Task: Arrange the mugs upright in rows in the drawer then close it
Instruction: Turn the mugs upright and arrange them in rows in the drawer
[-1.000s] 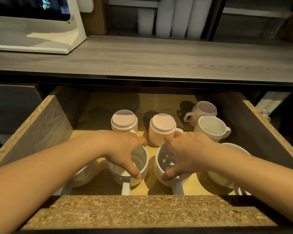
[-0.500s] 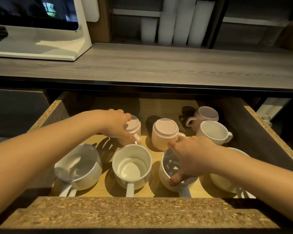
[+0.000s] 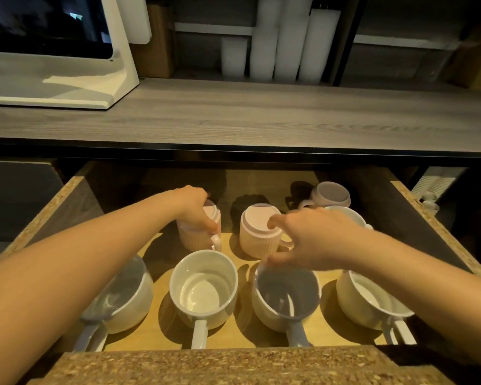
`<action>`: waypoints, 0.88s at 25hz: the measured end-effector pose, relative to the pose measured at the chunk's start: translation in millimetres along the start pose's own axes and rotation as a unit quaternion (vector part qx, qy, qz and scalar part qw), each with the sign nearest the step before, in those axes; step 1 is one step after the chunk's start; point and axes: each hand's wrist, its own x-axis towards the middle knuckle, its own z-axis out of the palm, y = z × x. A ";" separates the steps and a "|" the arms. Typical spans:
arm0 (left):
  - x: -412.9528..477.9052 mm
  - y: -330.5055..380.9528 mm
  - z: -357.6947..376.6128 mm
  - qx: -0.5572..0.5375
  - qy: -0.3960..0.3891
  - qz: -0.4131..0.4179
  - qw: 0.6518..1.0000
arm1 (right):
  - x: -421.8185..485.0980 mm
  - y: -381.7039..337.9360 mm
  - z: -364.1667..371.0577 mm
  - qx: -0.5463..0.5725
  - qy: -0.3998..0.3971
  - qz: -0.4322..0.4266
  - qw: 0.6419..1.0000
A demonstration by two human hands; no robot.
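The open wooden drawer (image 3: 75,201) holds a front row of upright white mugs, handles toward me: far left (image 3: 122,298), second (image 3: 203,287), third (image 3: 286,295), far right (image 3: 370,298). Behind them stand two pink ribbed mugs upside down. My left hand (image 3: 196,213) is closed over the left pink mug (image 3: 195,240). My right hand (image 3: 311,240), fingers apart and blurred, reaches over the right pink mug (image 3: 257,234), fingertips touching its base. At the back right sit another pink mug (image 3: 329,194) and a white mug (image 3: 347,213), partly hidden by my right hand.
The drawer's chipboard front edge (image 3: 206,365) is nearest me. A grey wood counter (image 3: 233,115) overhangs the drawer's back. On it stand a white appliance (image 3: 67,87) at the left and white cylinders (image 3: 289,43) at the back.
My left hand left the second white mug and gripped the left pink mug. My right hand let go of the third white mug and moved up to the right pink mug.
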 end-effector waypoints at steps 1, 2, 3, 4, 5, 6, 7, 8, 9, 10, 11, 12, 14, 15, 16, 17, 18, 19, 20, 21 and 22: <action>-2.0 -0.8 -0.7 0.000 0.015 0.005 1.000 | 3.1 2.0 -3.8 0.002 0.019 0.007 1.000; -5.4 -2.1 -2.3 -0.004 0.032 0.015 0.999 | 6.8 3.9 -7.4 0.010 0.033 0.012 0.999; -10.6 -3.8 -5.7 -0.014 0.050 0.032 0.998 | 10.9 5.5 -11.0 0.025 0.041 0.016 0.999; -17.3 -6.6 -10.1 -0.031 0.067 0.055 0.996 | 15.4 5.9 -14.5 0.047 0.047 0.019 0.998; -25.4 -9.9 -16.2 -0.055 0.082 0.084 0.992 | 20.1 5.1 -17.9 0.069 0.053 0.020 0.996; -33.9 -13.7 -22.7 -0.085 0.093 0.116 0.985 | 25.0 3.7 -20.4 0.091 0.058 0.020 0.994; -42.3 -18.1 -29.8 -0.119 0.100 0.145 0.977 | 29.9 1.4 -23.0 0.117 0.058 0.016 0.991; -50.6 -23.0 -36.4 -0.155 0.104 0.169 0.968 | 34.3 -1.0 -25.6 0.148 0.051 0.007 0.988; -58.2 -27.6 -42.0 -0.194 0.104 0.187 0.957 | 37.9 -3.1 -28.0 0.185 0.043 -0.005 0.982; -65.2 -32.1 -46.7 -0.234 0.104 0.202 0.945 | 41.1 -5.0 -30.7 0.228 0.035 -0.022 0.973; -71.2 -35.4 -50.4 -0.277 0.104 0.215 0.931 | 44.1 -5.8 -32.6 0.280 0.028 -0.045 0.959; -75.8 -37.7 -52.8 -0.322 0.103 0.228 0.913 | 46.3 -6.0 -33.7 0.340 0.021 -0.070 0.937; -81.7 -40.9 -55.9 -0.403 0.102 0.249 0.875 | 49.8 -6.2 -34.0 0.471 0.001 -0.104 0.876; -83.3 -42.8 -56.4 -0.437 0.100 0.255 0.857 | 51.9 -6.5 -33.2 0.526 -0.008 -0.110 0.843; -83.8 -44.4 -55.8 -0.467 0.096 0.257 0.840 | 54.1 -7.0 -32.1 0.570 -0.014 -0.115 0.813; -83.4 -45.8 -54.8 -0.493 0.089 0.257 0.826 | 56.2 -8.1 -31.2 0.601 -0.016 -0.122 0.789; -82.5 -47.5 -53.7 -0.514 0.081 0.254 0.815 | 58.5 -9.8 -30.6 0.623 -0.015 -0.130 0.772; -81.4 -49.2 -53.4 -0.529 0.073 0.249 0.808 | 60.1 -12.4 -30.8 0.635 -0.011 -0.137 0.760; -80.6 -52.4 -54.5 -0.535 0.065 0.242 0.807 | 61.9 -15.8 -31.7 0.638 -0.002 -0.139 0.758; -80.5 -56.6 -57.3 -0.524 0.056 0.236 0.816 | 63.8 -19.1 -32.9 0.630 0.011 -0.135 0.764; -80.9 -62.0 -61.5 -0.488 0.050 0.231 0.840 | 66.1 -22.8 -34.5 0.611 0.028 -0.126 0.781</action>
